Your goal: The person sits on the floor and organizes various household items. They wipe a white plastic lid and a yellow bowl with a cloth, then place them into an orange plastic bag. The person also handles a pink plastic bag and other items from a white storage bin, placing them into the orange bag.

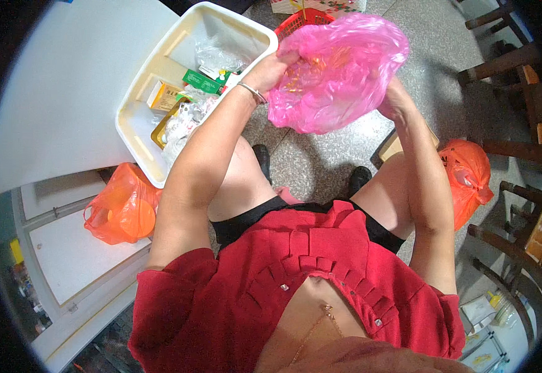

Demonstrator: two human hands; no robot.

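Observation:
A thin pink plastic bag [340, 79] is spread between my two hands, its mouth facing up towards me. My left hand [274, 71], with a bangle on the wrist, grips the bag's left side. On the opposite side my right hand [395, 100] holds the bag's edge, some of its fingers hidden behind the film. Orange-yellow crumpled matter shows through the bag, too blurred to name. Under my left forearm stands a white plastic tub [264, 28]. Inside it are a green carton [201, 81], a yellow carton [164, 96], clear plastic film [219, 51] and a gold-coloured tray [160, 135].
A red plastic basket [294, 23] stands on the floor beyond the bag. One orange plastic bag [126, 205] lies left of me; a knotted one [469, 172] sits right. A white panel [70, 88] borders the tub. Wooden chairs [518, 149] line the right side.

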